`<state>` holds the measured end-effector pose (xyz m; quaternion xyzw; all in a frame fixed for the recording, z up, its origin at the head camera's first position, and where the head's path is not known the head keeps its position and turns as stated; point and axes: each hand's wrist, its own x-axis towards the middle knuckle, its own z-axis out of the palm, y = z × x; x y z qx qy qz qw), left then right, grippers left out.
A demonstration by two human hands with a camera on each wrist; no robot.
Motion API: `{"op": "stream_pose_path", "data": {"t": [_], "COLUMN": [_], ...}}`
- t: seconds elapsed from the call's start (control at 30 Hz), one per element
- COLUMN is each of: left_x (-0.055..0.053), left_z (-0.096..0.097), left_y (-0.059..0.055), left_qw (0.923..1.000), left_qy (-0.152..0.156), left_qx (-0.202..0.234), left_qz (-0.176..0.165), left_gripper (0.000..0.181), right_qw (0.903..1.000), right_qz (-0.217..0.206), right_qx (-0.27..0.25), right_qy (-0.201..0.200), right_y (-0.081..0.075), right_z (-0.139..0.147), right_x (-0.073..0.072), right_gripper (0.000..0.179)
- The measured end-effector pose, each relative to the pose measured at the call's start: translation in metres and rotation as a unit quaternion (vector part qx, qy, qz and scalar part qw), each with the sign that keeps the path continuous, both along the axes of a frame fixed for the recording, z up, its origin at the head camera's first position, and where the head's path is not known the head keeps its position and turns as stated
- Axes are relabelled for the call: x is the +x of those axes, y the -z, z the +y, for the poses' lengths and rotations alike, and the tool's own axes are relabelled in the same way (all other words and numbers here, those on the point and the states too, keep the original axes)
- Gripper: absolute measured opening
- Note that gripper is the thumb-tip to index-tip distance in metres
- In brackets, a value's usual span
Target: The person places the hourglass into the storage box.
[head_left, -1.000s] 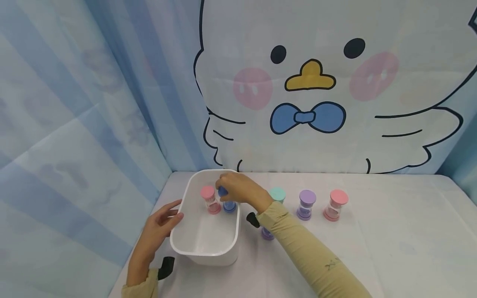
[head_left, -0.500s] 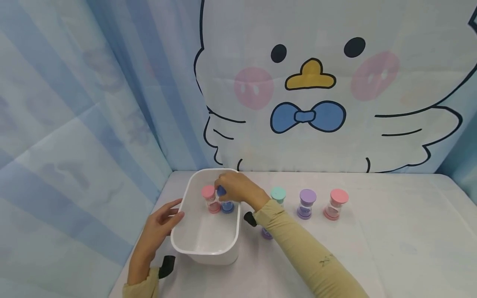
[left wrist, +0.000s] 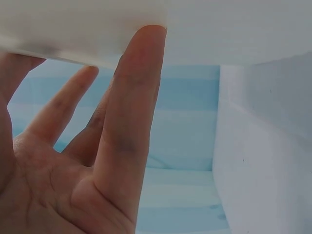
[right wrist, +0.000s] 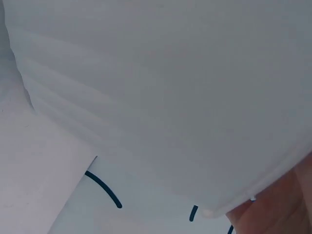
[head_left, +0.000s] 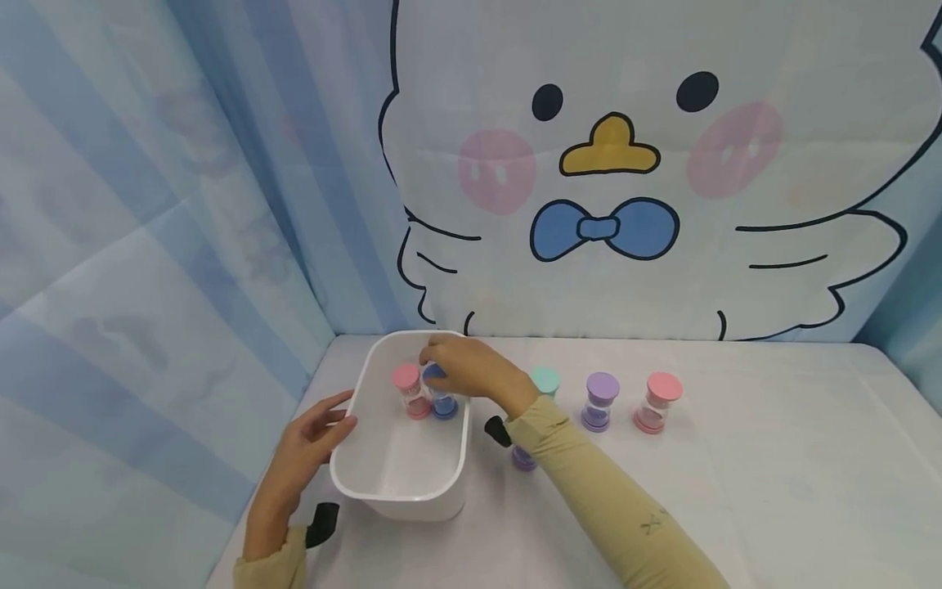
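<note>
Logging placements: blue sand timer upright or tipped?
Upright: in the head view, the blue sand timer shows its cap above its base, inside the white bin, right hand gripping its top.

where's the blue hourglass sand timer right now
In the head view, the blue hourglass sand timer is inside the white rectangular bin, just right of a pink sand timer, the right hand at its top.

We are seeing a white table [head_left: 780, 491] bearing a white bin [head_left: 415, 509] at left. Right of the bin, a row is standing: a mint hourglass [head_left: 545, 379], partly hidden, then a purple hourglass [head_left: 600, 401] and a pink hourglass [head_left: 658, 402]. Nearer us, a second purple hourglass [head_left: 523, 460] is showing only in part.
</note>
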<state>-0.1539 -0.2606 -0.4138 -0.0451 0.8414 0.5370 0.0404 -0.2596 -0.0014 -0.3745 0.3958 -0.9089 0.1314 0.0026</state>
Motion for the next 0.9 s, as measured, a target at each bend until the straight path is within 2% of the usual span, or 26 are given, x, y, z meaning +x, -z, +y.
{"op": "stream_pose_path", "data": {"t": [0.17, 0.33, 0.57, 0.9], "left_x": [0.000, 0.000, 0.002, 0.000], "left_z": [-0.003, -0.003, -0.002, -0.001], "left_y": [0.001, 0.001, -0.002, 0.001], "left_qw": [1.0000, 0.9999, 1.0000, 0.9999], "left_qy": [-0.001, 0.007, 0.002, 0.009], "left_qx": [0.005, 0.009, 0.001, 0.003], "left_qz": [0.001, 0.008, -0.001, 0.010], "left_gripper": [0.056, 0.057, 0.057, 0.056], "right_qw": [0.9990, 0.9976, 0.9967, 0.9964], "right_qz": [0.011, 0.028, 0.046, 0.061], "right_qx": [-0.034, -0.056, -0.058, -0.057], "right_qy": [-0.026, -0.029, -0.033, -0.017], "right_y": [-0.011, -0.016, -0.016, -0.017], "right_z": [0.007, 0.018, 0.031, 0.051], "right_x": [0.007, 0.015, 0.023, 0.032], "right_gripper": [0.028, 0.025, 0.025, 0.024]}}
